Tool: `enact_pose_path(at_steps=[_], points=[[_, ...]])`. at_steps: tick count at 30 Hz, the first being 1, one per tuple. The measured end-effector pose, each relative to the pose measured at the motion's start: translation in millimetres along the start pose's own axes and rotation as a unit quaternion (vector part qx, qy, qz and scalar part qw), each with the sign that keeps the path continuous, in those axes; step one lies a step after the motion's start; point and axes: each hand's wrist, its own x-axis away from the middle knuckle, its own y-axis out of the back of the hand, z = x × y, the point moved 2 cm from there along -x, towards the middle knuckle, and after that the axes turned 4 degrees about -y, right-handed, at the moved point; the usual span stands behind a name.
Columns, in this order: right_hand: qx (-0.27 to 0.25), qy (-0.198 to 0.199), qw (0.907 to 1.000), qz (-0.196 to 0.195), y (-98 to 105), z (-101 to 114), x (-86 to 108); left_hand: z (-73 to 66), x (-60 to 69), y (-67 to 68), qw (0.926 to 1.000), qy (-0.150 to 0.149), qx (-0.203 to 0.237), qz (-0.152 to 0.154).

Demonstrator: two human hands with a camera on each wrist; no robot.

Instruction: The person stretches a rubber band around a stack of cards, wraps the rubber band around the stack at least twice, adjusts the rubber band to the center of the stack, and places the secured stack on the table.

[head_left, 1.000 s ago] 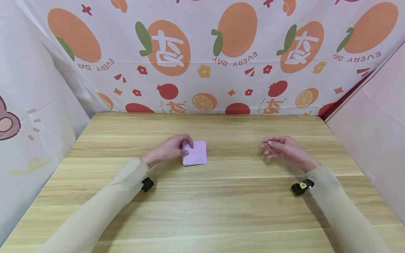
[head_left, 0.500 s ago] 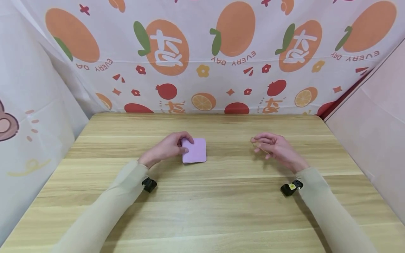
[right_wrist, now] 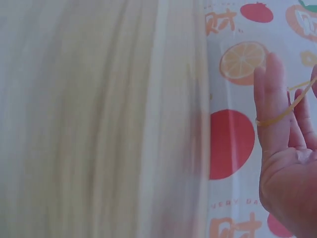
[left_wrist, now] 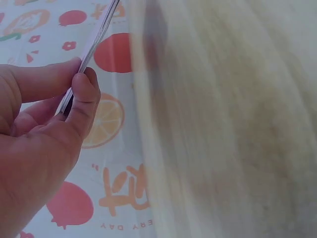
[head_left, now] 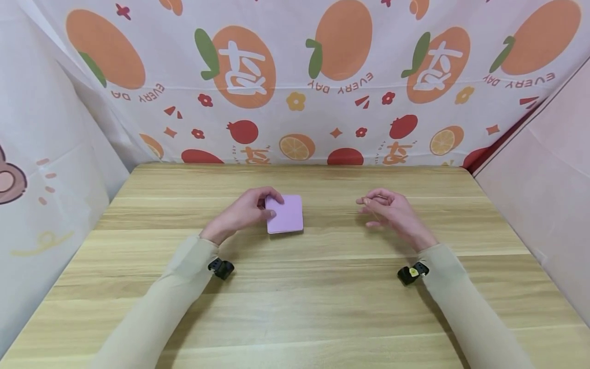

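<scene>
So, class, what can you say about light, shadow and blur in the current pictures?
Head view: fairly even light, soft shadows on the table beside both sleeves; left wrist view: table blurred, the edge-on lilac cards clearer; right wrist view: hazy, the table smeared too, the yellow band more distinct.

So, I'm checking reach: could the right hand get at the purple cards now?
Probably yes: nothing shows between the right hand and the cards, and the left hand grips their far side. The rubber band on the right hand might hamper gripping.
</scene>
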Motion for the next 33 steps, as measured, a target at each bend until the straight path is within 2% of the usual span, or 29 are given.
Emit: enact_pose_path(at_steps=[9, 17, 24, 33], points=[[-0.027, 0.034, 0.9989, -0.019, -23, 10, -6.7, -2.8, -2.3, -0.5, 0.9993, 0.003, 0.024, -0.028], [-0.048, 0.051, 0.9965, -0.046, -34, 14, -11.1, -2.5, -4.9, -2.6, 0.9976, -0.002, 0.051, -0.046], [-0.040, 0.072, 0.9954, -0.049, -45, 23, -12.2, -7.3, -6.4, -3.2, 0.9964, 0.005, 0.071, -0.046], [-0.029, 0.081, 0.9952, -0.047, -61, 33, -14.9, -13.3, -12.7, -6.8, 0.9953, 0.004, 0.086, -0.044]])
